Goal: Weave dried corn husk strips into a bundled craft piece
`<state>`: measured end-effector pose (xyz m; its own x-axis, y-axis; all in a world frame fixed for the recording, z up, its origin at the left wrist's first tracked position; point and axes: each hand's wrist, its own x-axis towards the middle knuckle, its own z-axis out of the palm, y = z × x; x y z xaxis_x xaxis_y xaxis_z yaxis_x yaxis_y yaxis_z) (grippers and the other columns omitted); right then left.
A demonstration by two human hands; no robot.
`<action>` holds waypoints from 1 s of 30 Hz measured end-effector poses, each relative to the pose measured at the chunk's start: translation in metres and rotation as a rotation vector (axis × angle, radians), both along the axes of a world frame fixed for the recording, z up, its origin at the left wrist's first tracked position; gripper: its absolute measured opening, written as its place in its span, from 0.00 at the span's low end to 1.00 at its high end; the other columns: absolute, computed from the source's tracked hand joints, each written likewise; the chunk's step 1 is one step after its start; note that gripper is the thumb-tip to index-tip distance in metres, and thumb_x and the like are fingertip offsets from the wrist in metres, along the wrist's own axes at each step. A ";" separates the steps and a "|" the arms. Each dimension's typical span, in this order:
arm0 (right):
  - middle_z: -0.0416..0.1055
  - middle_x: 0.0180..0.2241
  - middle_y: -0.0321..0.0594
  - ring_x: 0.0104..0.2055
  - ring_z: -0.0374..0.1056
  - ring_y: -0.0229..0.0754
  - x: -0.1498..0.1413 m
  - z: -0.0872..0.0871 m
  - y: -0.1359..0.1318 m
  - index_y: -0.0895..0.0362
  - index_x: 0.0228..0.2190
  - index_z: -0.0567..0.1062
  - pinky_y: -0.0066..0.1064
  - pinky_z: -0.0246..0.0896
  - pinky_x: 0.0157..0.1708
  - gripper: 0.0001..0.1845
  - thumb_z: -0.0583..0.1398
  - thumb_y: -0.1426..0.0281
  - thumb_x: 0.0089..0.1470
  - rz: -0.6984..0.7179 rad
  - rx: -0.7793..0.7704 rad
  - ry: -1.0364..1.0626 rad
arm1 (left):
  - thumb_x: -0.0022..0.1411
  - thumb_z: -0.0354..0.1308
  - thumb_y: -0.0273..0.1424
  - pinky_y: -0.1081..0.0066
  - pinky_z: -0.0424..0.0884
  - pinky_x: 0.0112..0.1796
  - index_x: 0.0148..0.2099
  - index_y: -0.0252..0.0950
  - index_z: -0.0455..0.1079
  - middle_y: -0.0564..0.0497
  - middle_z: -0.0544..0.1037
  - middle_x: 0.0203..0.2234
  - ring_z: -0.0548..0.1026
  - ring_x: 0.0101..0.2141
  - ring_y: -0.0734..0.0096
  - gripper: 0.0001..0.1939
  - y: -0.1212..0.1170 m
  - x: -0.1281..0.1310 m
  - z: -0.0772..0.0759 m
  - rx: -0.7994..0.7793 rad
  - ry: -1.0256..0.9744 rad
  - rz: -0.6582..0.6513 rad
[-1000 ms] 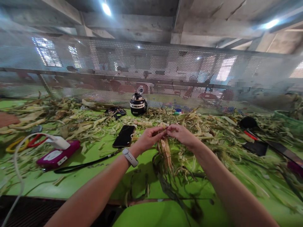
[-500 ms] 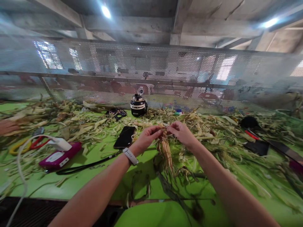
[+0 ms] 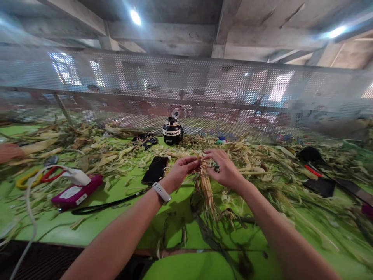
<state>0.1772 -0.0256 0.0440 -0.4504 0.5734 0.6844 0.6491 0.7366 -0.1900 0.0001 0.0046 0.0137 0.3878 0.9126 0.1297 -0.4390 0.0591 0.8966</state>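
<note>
My left hand (image 3: 184, 170), with a pale watch on its wrist, pinches the top of a bundle of dry corn husk strips (image 3: 205, 190). The tan strips hang down from the fingertips toward the green table. My right hand (image 3: 223, 167) is at the right of the bundle's top, thumb and fingers apart. Its stretched fingers reach to the tips of my left hand and touch or nearly touch the husk there. The exact contact at the knot of fingers is hidden.
Loose husks (image 3: 247, 155) litter the green table (image 3: 116, 229). Left of my hands are a black phone (image 3: 155, 170), a purple power strip (image 3: 76, 191) and scissors (image 3: 51, 174). A black bottle (image 3: 171, 131) stands behind. Another person's hand (image 3: 10, 152) is at far left.
My right hand's thumb and fingers have spread from a pinch at the bundle's top. My left hand keeps its pinch. The other person's hand has moved slightly among the husks.
</note>
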 end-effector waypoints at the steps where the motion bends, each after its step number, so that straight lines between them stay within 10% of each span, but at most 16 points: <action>1: 0.67 0.48 0.46 0.52 0.60 0.49 0.001 0.000 0.000 0.55 0.41 0.70 0.45 0.57 0.51 0.15 0.59 0.75 0.48 0.009 0.017 -0.039 | 0.35 0.73 0.36 0.76 0.60 0.29 0.31 0.33 0.76 0.53 0.75 0.24 0.68 0.25 0.79 0.18 0.000 0.000 0.001 -0.016 0.005 0.006; 16: 0.71 0.39 0.44 0.43 0.65 0.44 -0.009 -0.004 -0.004 0.54 0.32 0.74 0.37 0.62 0.42 0.05 0.58 0.70 0.56 -0.012 0.177 -0.046 | 0.38 0.71 0.37 0.75 0.63 0.31 0.32 0.33 0.76 0.52 0.75 0.24 0.70 0.26 0.78 0.17 -0.002 -0.002 -0.001 0.007 0.108 -0.064; 30: 0.70 0.29 0.37 0.33 0.67 0.38 -0.021 -0.006 -0.002 0.56 0.24 0.68 0.32 0.64 0.35 0.08 0.60 0.66 0.50 0.113 -0.388 0.480 | 0.42 0.70 0.32 0.74 0.62 0.29 0.32 0.32 0.77 0.52 0.73 0.21 0.66 0.23 0.80 0.13 0.000 -0.016 0.009 0.015 0.153 -0.306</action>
<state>0.1564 -0.0280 0.0385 -0.2174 0.7875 0.5767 0.3470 0.6146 -0.7084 -0.0160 0.0044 0.0226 0.6592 0.7495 0.0614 -0.2635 0.1537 0.9523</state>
